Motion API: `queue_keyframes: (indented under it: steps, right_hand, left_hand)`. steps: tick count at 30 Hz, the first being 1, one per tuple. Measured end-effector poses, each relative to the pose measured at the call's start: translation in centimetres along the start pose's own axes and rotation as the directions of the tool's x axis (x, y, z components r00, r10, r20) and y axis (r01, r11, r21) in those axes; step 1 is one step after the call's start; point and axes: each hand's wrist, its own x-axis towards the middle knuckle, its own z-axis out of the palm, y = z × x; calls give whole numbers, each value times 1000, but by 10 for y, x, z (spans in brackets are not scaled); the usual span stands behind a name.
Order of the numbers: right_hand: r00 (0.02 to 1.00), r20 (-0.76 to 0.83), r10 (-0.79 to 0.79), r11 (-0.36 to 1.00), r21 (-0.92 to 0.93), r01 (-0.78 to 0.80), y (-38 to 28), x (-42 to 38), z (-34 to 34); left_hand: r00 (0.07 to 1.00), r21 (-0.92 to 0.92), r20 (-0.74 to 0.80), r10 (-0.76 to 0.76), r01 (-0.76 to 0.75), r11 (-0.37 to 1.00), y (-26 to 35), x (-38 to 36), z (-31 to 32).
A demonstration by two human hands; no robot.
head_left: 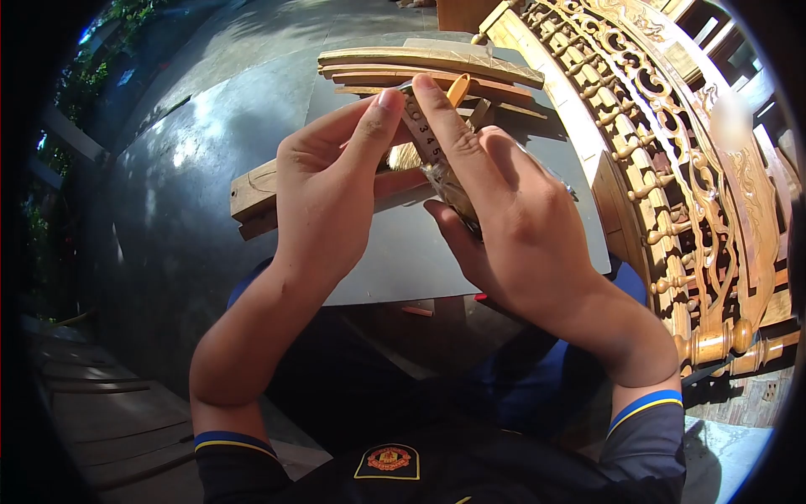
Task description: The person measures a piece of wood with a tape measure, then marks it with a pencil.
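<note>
Both hands are raised in front of me over a grey board. My left hand [336,168] pinches the end of a tape measure [429,144] between thumb and fingertips. A short length of its blade shows, with the figures 3, 4 and 5 on it. My right hand [525,206] is closed round the case, mostly hidden by the palm, and its index finger lies along the blade to the tip. Behind the hands are pale bristles [405,157] and an orange handle [458,88].
Wooden strips [395,57] lie stacked at the far side of the grey board [378,273]. A thicker wooden block [254,195] sits at its left. Carved, varnished furniture with turned spindles [634,147] stands along the right. Concrete floor [176,202] stretches left.
</note>
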Motion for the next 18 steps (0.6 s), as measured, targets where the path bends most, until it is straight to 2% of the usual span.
queue_keyframes:
  steps: [4,7,11,13,18]
  right_hand:
    - [999,-8,-35,996,-81,34,-1,-2,5]
    - [992,-97,-84,995,-66,78,2,-4,18]
    - [999,-29,-30,997,-67,28,-5,-7,13]
    - [999,6,-34,993,-111,35,-4,-8,12]
    - [987,-92,-130,972,-207,108,1,-8,12]
  left_hand:
    - [999,16,-44,3,-3,1000,-1,2,0]
    - [998,13,-57,6,-5,1000,-1,4,-2]
    - [997,-17,-73,-10,9,1000,4,9,-8]
    - [993,-54,-115,14,-20,998,7,14,-15]
    - [970,-97,-236,60,-85,992,19,26,-38]
